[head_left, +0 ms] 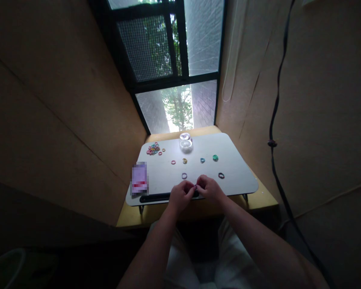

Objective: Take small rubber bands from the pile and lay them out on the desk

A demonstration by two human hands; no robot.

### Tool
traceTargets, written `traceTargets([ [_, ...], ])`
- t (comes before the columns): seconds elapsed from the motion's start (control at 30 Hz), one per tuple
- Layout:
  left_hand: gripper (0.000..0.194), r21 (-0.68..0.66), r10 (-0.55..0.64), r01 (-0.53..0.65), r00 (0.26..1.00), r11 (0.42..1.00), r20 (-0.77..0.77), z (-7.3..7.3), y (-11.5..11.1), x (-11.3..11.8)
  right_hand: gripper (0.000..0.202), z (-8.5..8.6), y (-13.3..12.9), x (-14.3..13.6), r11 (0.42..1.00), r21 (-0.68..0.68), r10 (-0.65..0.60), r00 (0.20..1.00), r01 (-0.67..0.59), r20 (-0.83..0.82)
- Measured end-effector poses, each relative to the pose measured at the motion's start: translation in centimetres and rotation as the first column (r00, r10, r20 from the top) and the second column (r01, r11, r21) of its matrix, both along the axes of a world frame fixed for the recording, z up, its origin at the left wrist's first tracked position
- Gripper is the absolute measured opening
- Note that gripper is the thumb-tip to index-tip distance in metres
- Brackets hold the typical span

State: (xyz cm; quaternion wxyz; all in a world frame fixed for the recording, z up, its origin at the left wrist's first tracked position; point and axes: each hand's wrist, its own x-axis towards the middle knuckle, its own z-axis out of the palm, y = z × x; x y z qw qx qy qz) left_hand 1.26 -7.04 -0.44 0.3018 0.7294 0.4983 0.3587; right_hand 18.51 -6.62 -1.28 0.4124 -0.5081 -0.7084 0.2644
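Observation:
My left hand (pixel 180 194) and my right hand (pixel 209 187) meet over the near edge of the white lap table (pixel 237 160). Fingertips of both pinch a small purplish hair tie (pixel 195 187), mostly hidden by the fingers. Just beyond them lie a pale lilac hair tie (pixel 184 176) and a dark one (pixel 221 176). Farther back, a row holds a pink hair tie (pixel 173 162), a yellow one (pixel 185 161), a blue one (pixel 202 160) and a green one (pixel 215 158).
A pile of mixed hair ties (pixel 153 149) sits at the back left. A clear round container (pixel 185 145) stands near the window (pixel 180 100). At the left edge is a blurred purple packet (pixel 139 178). A black cable (pixel 272 140) hangs at the right.

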Motion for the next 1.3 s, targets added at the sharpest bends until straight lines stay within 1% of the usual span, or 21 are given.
traceTargets([
  [0.13,0.017,0.006,0.024,-0.024,1.000,1.000,-0.008,0.0,0.0,0.1,0.003,0.0,-0.1,0.1,0.999,-0.024,0.022,0.999,-0.023,-0.033],
  [0.17,0.017,0.008,0.033,-0.033,0.999,0.999,-0.007,0.0,0.0,0.1,0.005,0.0,-0.1,0.1,0.999,-0.035,0.028,0.998,-0.029,-0.048],
  [0.27,0.015,0.010,0.058,-0.058,0.998,0.998,-0.013,-0.1,0.1,0.1,0.023,0.0,-0.1,0.1,0.997,-0.053,0.043,0.996,-0.047,-0.077],
  [0.3,0.015,0.010,0.067,-0.067,0.998,0.998,-0.015,-0.1,0.1,0.2,0.025,0.0,-0.1,0.1,0.997,-0.051,0.048,0.996,-0.051,-0.071],
  [0.43,0.015,0.013,0.089,-0.088,0.996,0.996,-0.015,-0.3,0.2,0.1,0.013,0.0,0.0,0.1,0.997,-0.032,0.071,0.997,-0.072,-0.020],
  [0.73,0.015,0.015,0.115,-0.115,0.993,0.993,-0.004,-0.5,0.5,0.2,0.007,-0.3,0.1,0.1,0.998,-0.020,0.054,0.998,-0.054,-0.021],
  [0.83,0.015,0.002,0.080,-0.080,0.996,0.997,0.037,-0.8,0.6,0.1,0.007,-0.3,0.2,0.1,0.999,-0.002,0.047,0.999,-0.047,-0.009],
  [0.93,0.020,-0.067,0.001,0.008,0.991,0.998,0.133,-1.1,0.8,-0.2,0.006,-0.4,0.3,0.2,0.999,0.009,0.039,0.999,-0.039,-0.020],
  [1.0,0.024,-0.089,-0.035,0.049,0.986,0.995,0.162,-1.2,0.9,-0.3,0.006,-0.5,0.3,0.1,0.999,0.012,0.036,0.999,-0.036,-0.032],
  [1.07,0.025,-0.067,-0.047,0.057,0.990,0.996,0.132,-1.2,0.9,-0.4,0.007,-0.5,0.3,0.1,0.999,0.015,0.031,0.999,-0.030,-0.038],
  [1.2,0.023,-0.013,-0.038,0.038,0.999,0.999,0.033,-0.7,0.6,-0.4,0.008,-0.5,0.3,0.1,1.000,0.014,0.019,0.999,-0.018,-0.042],
  [1.3,0.023,-0.021,-0.031,0.032,0.999,0.999,0.029,-0.5,0.4,-0.3,0.008,-0.5,0.2,0.1,1.000,0.008,0.012,0.999,-0.011,-0.030],
])
